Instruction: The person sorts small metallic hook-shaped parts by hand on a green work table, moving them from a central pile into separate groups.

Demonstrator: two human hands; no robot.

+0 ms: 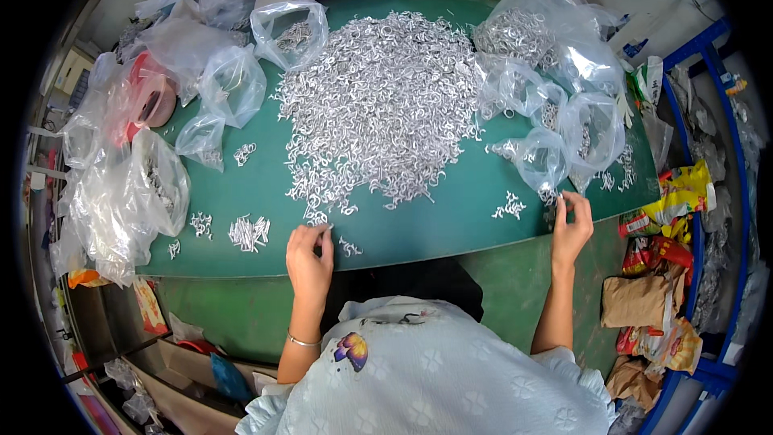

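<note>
Clearly, the left hand (310, 262) is placed nearer the main heap of silvery hooked pieces (386, 105), which is spread on the bench (451, 234) ahead of its fingertips and off to the right. The heap's near tip is almost met by the fingers. In that grip, thumb and forefinger are drawn close together, but whether a piece is grasped cannot be told. A small cluster of curved pieces (349, 247) is set just to the hand's right. No shared long axis can be read, since the heaped pieces are turned every way.

The right hand (570, 234) is held well apart, at the bench's near edge, its fingertips raised close to the mouth of an open clear bag (541, 157); whether anything is gripped there cannot be told either. A loose group of hooks (509, 206) is seen to its left. Open room is offered between the hands, while the leftward side is bordered by straight pieces (249, 234).
</note>
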